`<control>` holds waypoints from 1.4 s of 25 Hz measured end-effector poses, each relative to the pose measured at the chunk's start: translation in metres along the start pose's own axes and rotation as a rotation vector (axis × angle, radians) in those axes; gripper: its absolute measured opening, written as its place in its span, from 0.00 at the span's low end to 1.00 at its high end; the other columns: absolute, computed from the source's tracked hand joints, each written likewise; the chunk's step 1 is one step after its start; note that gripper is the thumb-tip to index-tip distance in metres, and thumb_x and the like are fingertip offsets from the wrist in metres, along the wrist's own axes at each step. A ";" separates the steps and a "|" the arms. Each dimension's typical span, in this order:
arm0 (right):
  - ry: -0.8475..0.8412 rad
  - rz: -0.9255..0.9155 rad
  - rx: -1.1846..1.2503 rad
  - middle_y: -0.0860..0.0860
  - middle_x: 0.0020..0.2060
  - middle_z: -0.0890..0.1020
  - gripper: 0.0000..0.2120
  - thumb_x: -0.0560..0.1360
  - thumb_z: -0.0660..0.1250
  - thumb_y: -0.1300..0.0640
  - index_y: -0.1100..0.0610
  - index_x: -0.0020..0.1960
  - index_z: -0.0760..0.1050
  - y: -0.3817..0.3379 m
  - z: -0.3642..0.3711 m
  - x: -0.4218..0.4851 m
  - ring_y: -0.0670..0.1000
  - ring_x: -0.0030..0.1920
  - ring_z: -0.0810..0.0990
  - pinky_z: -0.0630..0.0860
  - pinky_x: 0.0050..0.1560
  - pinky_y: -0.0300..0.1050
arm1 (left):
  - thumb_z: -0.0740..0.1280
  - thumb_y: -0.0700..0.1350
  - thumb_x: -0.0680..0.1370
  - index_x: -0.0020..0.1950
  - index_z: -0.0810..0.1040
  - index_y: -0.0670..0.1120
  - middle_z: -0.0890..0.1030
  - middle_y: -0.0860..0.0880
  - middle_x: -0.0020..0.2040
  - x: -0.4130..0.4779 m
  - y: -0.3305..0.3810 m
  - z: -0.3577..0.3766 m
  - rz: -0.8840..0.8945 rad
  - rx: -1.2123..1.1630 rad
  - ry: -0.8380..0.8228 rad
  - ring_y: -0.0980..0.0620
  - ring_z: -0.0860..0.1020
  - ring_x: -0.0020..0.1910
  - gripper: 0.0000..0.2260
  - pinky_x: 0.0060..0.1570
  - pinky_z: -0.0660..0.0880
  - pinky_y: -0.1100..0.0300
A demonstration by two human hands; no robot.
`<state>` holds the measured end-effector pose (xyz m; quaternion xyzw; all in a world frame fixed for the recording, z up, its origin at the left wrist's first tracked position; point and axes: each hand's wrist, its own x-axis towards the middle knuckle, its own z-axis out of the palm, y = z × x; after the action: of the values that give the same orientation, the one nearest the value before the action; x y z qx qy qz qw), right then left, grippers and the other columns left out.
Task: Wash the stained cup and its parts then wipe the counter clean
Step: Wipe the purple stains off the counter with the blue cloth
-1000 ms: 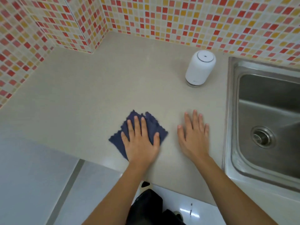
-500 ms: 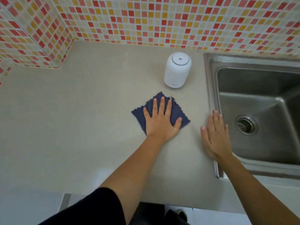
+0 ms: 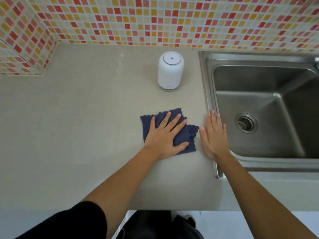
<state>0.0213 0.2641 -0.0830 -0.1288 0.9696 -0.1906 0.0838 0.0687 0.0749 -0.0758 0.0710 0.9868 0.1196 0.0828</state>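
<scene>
Two hands lie flat, fingers spread — grasping nothing. The left hand (image 3: 165, 135) presses one blue cloth (image 3: 186, 138) onto the tabletop (image 3: 77, 126); the right hand (image 3: 214, 135) rests at one sink's (image 3: 209, 94) rim. One white cup (image 3: 170, 71) stands upright behind the cloth.

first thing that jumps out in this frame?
The left hand pressed flat on a dark blue cloth mid-counter, with the right hand flat beside it at the steel sink's rim. Behind them stands a white cylindrical cup, against a loud red-and-yellow mosaic wall.
</scene>
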 end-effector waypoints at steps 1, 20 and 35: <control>-0.013 -0.002 -0.006 0.52 0.76 0.44 0.38 0.72 0.33 0.37 0.57 0.76 0.42 0.000 0.000 -0.001 0.50 0.75 0.39 0.38 0.72 0.50 | 0.52 0.65 0.76 0.76 0.52 0.59 0.49 0.58 0.78 0.005 0.001 -0.005 0.040 -0.065 0.001 0.52 0.45 0.77 0.30 0.71 0.44 0.36; -0.149 -0.347 0.007 0.53 0.53 0.78 0.14 0.72 0.70 0.56 0.58 0.56 0.76 -0.025 -0.012 -0.042 0.55 0.51 0.75 0.74 0.50 0.46 | 0.71 0.39 0.64 0.46 0.84 0.46 0.82 0.50 0.41 -0.080 -0.043 0.000 0.247 0.001 0.325 0.52 0.76 0.40 0.12 0.30 0.75 0.65; 0.137 -0.228 0.084 0.53 0.39 0.76 0.05 0.74 0.66 0.59 0.55 0.49 0.78 0.062 -0.169 -0.006 0.56 0.39 0.78 0.72 0.40 0.47 | 0.65 0.42 0.78 0.51 0.79 0.48 0.78 0.48 0.38 -0.015 0.143 -0.068 -0.215 -0.958 0.157 0.54 0.74 0.36 0.05 0.43 0.73 0.58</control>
<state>-0.0220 0.3803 0.0477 -0.2211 0.9432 -0.2478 0.0005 0.0880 0.1949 0.0270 -0.0863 0.8260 0.5554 0.0433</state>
